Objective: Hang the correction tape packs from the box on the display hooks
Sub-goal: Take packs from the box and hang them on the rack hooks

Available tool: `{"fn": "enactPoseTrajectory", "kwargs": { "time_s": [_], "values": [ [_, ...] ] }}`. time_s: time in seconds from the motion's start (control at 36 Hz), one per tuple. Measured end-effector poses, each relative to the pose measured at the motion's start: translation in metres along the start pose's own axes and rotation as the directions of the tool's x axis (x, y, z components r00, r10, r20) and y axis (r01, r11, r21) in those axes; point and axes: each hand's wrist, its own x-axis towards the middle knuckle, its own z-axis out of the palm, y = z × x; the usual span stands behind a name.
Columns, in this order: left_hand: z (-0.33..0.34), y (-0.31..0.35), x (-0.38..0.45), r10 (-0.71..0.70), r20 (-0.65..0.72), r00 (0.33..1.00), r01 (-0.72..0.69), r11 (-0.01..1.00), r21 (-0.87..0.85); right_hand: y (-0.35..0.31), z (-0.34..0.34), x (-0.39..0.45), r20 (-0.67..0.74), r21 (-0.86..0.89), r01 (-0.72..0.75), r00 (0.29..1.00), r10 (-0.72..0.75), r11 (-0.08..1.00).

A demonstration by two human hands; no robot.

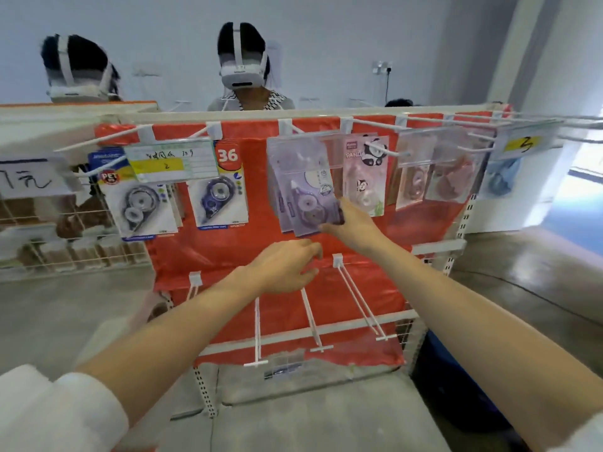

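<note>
Sleeves: 2 white cuffs sit nearest the viewer, bare forearms reaching forward and up to the rack.

Lower hooks (359, 301): 4 or so white wire pegs jut out from the lower rail, all bare, pointing down toward the viewer.

Left hand (284, 265): palm down, fingers loosely curled and holding nothing, in front of the red backing (228, 256) just below the purple packs.

Right hand (354, 228): higher and further in, fingers and thumb pinching the lower right corner of the front purple correction tape pack (306, 190).

Purple pack: hangs upright, long axis vertical, at the front of a small stack on an upper hook (295, 128); its top sits at the rail, above the grip.

Key relation: the hang point lies straight up from the pinch, and the right hand is the nearer one. The next move likely calls for steadying or sliding the pack back along the peg.

Neighbours: 2 blue-carded tape packs (218, 190) hang to the left under a price tag marked 2; a panda pack (367, 171) touches close on the right, with pink packs (434, 177) beyond.

Box: I cannot tell where it is; a grey surface lies below the rack.

Far side: 2 people wearing white headsets (241, 70) stand behind the rack.
</note>
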Motion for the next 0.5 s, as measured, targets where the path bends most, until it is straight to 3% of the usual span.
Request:
{"fn": "enactPoseTrajectory", "kwargs": {
  "time_s": [0.25,0.5],
  "values": [
    [0.031,0.047,0.037,0.275,-0.004,0.961,-0.274,0.958,-0.084,0.029,-0.031,-0.044,-0.060,-0.279,-0.099,0.995,0.086,0.955],
    [0.052,0.097,0.064,0.423,0.031,0.905,-0.415,0.898,-0.144,0.080,-0.070,-0.095,-0.025,-0.561,-0.211,0.971,0.239,0.800]
  ]
}}
